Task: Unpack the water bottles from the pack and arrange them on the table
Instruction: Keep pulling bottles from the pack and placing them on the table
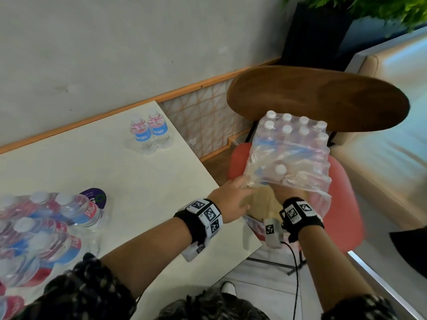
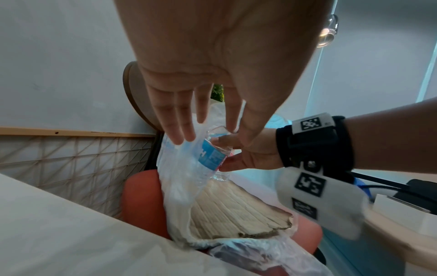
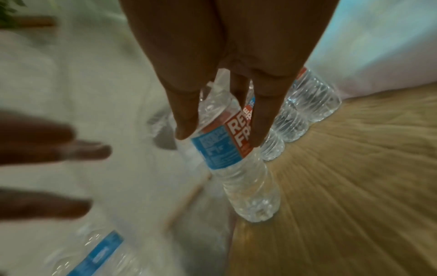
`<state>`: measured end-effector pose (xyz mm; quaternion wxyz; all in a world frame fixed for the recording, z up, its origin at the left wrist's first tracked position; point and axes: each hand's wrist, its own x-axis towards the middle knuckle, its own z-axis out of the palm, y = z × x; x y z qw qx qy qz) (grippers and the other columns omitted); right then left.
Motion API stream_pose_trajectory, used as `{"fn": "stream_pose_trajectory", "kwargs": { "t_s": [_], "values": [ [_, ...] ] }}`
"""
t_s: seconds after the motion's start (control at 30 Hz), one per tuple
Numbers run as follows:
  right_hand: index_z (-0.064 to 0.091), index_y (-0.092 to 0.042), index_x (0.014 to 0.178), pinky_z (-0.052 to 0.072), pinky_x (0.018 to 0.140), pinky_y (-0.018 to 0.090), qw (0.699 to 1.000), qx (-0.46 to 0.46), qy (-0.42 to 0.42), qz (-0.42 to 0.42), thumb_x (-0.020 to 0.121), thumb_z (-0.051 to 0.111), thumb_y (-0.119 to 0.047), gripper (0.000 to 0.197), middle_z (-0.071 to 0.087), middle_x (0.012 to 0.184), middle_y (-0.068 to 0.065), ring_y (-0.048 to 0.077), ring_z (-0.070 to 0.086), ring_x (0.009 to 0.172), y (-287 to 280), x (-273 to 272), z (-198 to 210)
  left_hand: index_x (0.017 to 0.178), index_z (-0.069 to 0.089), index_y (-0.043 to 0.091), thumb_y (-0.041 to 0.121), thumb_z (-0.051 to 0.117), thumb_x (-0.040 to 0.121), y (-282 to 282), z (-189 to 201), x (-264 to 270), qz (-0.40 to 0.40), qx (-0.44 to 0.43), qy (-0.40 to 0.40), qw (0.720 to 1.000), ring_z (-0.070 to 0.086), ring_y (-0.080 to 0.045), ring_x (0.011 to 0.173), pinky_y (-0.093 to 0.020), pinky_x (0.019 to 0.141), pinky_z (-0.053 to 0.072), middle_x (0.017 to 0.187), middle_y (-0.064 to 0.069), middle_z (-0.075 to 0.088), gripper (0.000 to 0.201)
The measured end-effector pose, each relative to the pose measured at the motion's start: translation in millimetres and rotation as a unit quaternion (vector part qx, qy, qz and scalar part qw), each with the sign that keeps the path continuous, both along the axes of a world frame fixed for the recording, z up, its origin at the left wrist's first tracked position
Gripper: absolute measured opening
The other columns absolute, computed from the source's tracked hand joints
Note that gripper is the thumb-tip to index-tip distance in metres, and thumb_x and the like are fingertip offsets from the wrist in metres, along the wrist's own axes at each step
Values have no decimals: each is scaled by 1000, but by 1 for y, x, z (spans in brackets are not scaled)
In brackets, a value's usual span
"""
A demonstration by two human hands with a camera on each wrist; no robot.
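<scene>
On the red chair (image 1: pixel 342 204), the torn pack (image 1: pixel 293 155) holds capped bottles. Right hand (image 2: pixel 248 155) fingers (image 3: pixel 187 112) clamp one bottle (image 3: pixel 227 147) inside; left hand (image 1: pixel 231 199) fingers, straight and apart, touch the wrap. Two bottles (image 1: pixel 150 130) stand near the worktop's (image 1: pixel 138 181) far edge.

On the far pair of bottles (image 1: pixel 150 131) on your table you can read "ESH" on blue labels; the bottle (image 3: pixel 232 149) your right hand (image 3: pixel 222 71) grips shows "RE / FR".

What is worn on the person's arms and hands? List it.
Left hand: bare, with a black wristband carrying white blocks printed with black square markers. Right hand: bare, with a matching black band, white marker blocks and a black cable trailing from it. Both upper forearms end in dark patterned sleeves. No gloves or rings show.
</scene>
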<state>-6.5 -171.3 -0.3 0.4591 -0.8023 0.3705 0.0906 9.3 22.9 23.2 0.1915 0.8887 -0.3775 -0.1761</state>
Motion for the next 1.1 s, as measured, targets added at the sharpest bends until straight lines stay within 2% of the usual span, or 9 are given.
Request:
{"fn": "stream_pose_trajectory", "kwargs": {
  "t_s": [0.07, 0.13, 0.3, 0.4, 0.6, 0.73, 0.9, 1.0, 1.1],
  "values": [
    [59, -2, 116, 45, 76, 21, 998, 0, -67, 15, 90, 59, -36, 43, 61, 113, 13, 25, 59, 94, 18, -18, 10, 142, 38, 32, 24, 57, 89, 2, 3, -7, -3, -25, -13, 1000, 34, -28, 133, -43, 98, 46, 155, 2, 13, 57],
    [61, -2, 106, 45, 62, 17, 986, 43, -161, 19, 85, 67, -22, 29, 65, 94, 9, 26, 65, 86, 41, -36, 14, 145, 30, 35, 24, 59, 87, 5, 5, -15, -12, -44, -27, 999, 35, -30, 131, -41, 94, 49, 154, 4, 9, 66],
    [55, -19, 99, 53, 66, 19, 963, 48, -254, 79, 77, 73, -5, 32, 65, 83, -1, -2, 66, 75, 86, -69, 17, 148, 11, 41, 33, 68, 81, 29, 13, -35, -20, -48, 8, 999, 43, -27, 128, -41, 94, 48, 152, 5, 19, 88],
    [57, -23, 104, 56, 74, 37, 962, 35, -243, 121, 76, 73, -14, 33, 68, 91, -1, 16, 67, 86, 113, -77, 21, 148, 17, 38, 33, 70, 80, 56, 24, -43, 13, -67, 17, 998, 55, -25, 115, -37, 88, 49, 142, 0, 38, 86],
    [58, -28, 115, 57, 80, 32, 946, 165, -122, 251, 88, 64, -25, 28, 66, 111, 2, 17, 65, 98, 182, -82, 11, 125, 42, 24, 26, 66, 76, 134, 35, -48, 67, 89, 5, 994, 61, -31, 94, -37, 77, 52, 107, -8, 61, 55],
    [60, -21, 116, 54, 83, 40, 958, 116, -127, 232, 87, 65, -23, 30, 63, 112, 8, 21, 62, 95, 199, -64, -3, 112, 50, 16, 27, 69, 74, 201, 39, -41, 142, 133, 19, 981, 53, -26, 77, -27, 62, 40, 88, -5, 55, 44],
    [63, -11, 118, 46, 86, 35, 984, -15, -79, 158, 85, 66, -31, 38, 61, 101, 6, 23, 55, 92, 163, -41, -10, 121, 57, 14, 16, 72, 72, 275, 42, -27, 207, 237, 18, 949, 60, -25, 102, -31, 78, 52, 115, -6, 60, 51],
    [61, -21, 120, 41, 96, 35, 985, -64, -90, 131, 83, 67, -34, 39, 51, 129, 16, 30, 52, 107, 143, -36, 0, 129, 54, 13, 15, 63, 83, 309, 45, -24, 233, 259, 4, 937, 53, -26, 120, -35, 97, 47, 133, -8, 53, 47],
    [52, -34, 131, 26, 109, 36, 981, -90, -132, 113, 87, 63, -33, 45, 13, 154, 11, 27, 28, 137, 134, -33, 19, 132, 53, 13, 11, 57, 89, 323, 48, -21, 233, 272, -20, 933, 47, -24, 126, -30, 100, 41, 140, -8, 46, 44]
  ]
}}
